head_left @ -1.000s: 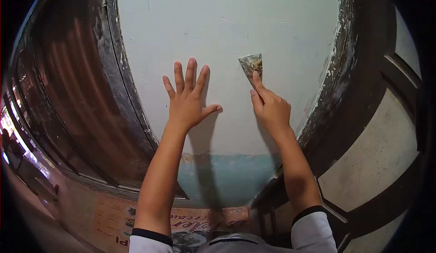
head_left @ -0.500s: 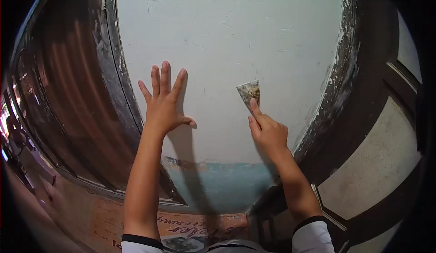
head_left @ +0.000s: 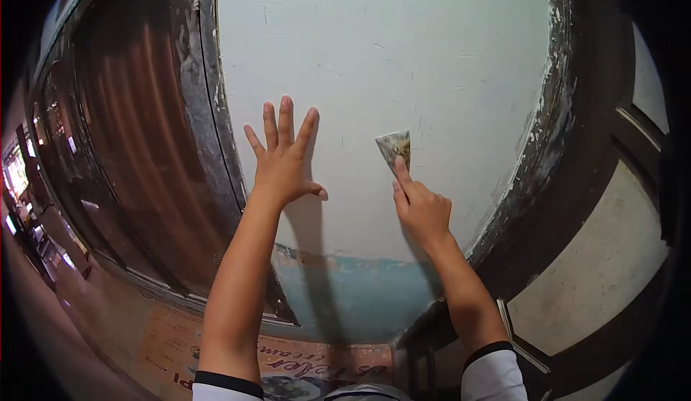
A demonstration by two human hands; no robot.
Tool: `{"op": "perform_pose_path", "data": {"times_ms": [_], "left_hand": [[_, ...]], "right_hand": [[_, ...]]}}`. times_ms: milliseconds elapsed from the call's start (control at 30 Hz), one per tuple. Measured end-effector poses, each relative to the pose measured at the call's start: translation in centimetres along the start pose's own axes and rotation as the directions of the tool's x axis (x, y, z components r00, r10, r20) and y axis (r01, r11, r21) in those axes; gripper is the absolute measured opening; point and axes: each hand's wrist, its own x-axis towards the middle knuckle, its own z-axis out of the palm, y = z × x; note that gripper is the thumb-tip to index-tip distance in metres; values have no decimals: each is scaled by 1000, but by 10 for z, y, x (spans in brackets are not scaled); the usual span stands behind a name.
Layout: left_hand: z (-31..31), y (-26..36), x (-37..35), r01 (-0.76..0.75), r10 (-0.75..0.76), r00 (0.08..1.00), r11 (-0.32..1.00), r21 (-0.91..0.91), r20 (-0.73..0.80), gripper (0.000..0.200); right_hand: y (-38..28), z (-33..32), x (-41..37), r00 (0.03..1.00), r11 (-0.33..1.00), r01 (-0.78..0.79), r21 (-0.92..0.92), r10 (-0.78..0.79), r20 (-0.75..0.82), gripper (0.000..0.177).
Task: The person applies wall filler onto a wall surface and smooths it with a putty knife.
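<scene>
My left hand [head_left: 282,167] is spread with its fingers stretched upward against the white wall [head_left: 360,62], and nothing is in it. My right hand [head_left: 425,210] is wrapped round a putty knife [head_left: 395,147], index finger extended along its blade. The wide edge of the blade points up and lies at the wall surface. Dried, brownish residue stains the blade. The knife's handle is hidden inside my right hand. Small scratches and marks dot the white paint.
A dark wooden frame [head_left: 198,91] with glass and a brown curtain [head_left: 137,134] borders the wall at left. Dark panelled wood [head_left: 576,228] stands at right. Below the white paint runs a blue-green band [head_left: 381,286]. A printed orange sheet [head_left: 169,347] lies beneath.
The view has shifted slightly, so the wall and my left hand appear further right. The putty knife stays at nearly the same spot in the view, its blade still at the wall.
</scene>
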Motion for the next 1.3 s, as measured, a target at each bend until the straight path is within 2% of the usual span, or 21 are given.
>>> {"op": "perform_pose_path", "data": {"times_ms": [133,200,267,333,400,433,567,600,667,700,900,933,1033,1233,1300], "left_hand": [[0,1,-1,8,-8,999,1000,7,33,166],[0,1,-1,-2,2,999,1000,5,34,166],[0,0,-1,-7,7,1000,1000,2,21,166],[1,-1,0,-2,2,1000,1000,0,11,167],[2,-1,-1,-2,2,1000,1000,4,5,168],[2,0,0,10,-10,1000,1000,18,12,169],[-5,5,1,61,-62,995,998,19,79,169],[-4,5,2,61,-62,995,998,18,75,169],[-1,5,0,54,-55,998,998,29,42,168],[-1,5,0,58,-60,997,998,24,53,168],[-6,10,1,74,-78,994,996,52,74,169],[-6,10,1,80,-84,992,996,49,91,169],[-3,9,0,77,-78,995,997,27,68,169],[-1,7,-1,54,-54,998,999,7,21,170],[-4,7,-1,58,-58,997,998,-3,55,169]], "right_hand": [[-16,0,27,999,1000,-14,-12,13,-42,54],[-17,1,10,999,1000,-29,3,29,-43,56],[-18,1,-15,993,997,-71,6,71,90,54],[-18,1,-13,987,996,-88,13,86,133,54],[-20,4,6,999,999,-39,7,39,-2,56],[-23,-1,21,999,998,-40,-43,39,-5,58],[-19,7,18,997,1000,0,-27,-2,-73,59],[-17,8,6,997,1000,3,-29,-5,-76,59],[-12,6,-17,996,997,-16,-71,22,84,60],[-10,6,-15,995,996,-12,-88,20,95,60],[-23,2,42,994,999,-1,-32,-2,-110,57],[-23,2,36,993,999,-1,-34,-3,-114,57],[-24,8,-4,1000,1000,1,-30,-1,8,57],[-37,3,38,998,995,31,-98,-36,-52,59],[-34,5,36,997,995,38,-95,-43,-58,59]]}}
